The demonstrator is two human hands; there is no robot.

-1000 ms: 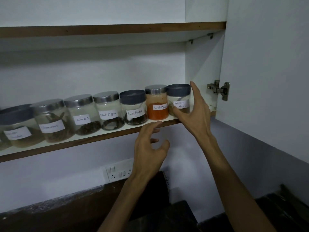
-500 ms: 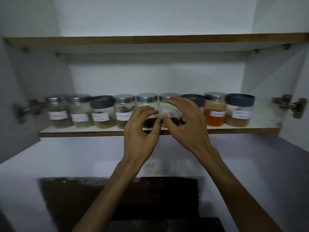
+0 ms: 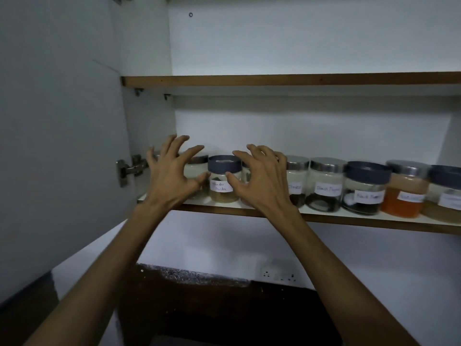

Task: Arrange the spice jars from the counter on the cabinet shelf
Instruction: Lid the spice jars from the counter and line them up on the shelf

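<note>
On the cabinet shelf (image 3: 324, 217), splayed, empty left hand (image 3: 172, 178) and right hand (image 3: 262, 181) flank a dark-lidded, white-labelled jar (image 3: 223, 179).

A row of clear labelled spice jars (image 3: 324, 184) stands upright along the shelf (image 3: 349, 219) across the middle of the frame, lids steel or dark blue; one jar (image 3: 405, 193) holds orange powder.

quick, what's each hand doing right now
Left hand: open, fingers spread, holding nothing.
Right hand: open, fingers spread, beside the coriander powder jar, holding nothing.
</note>
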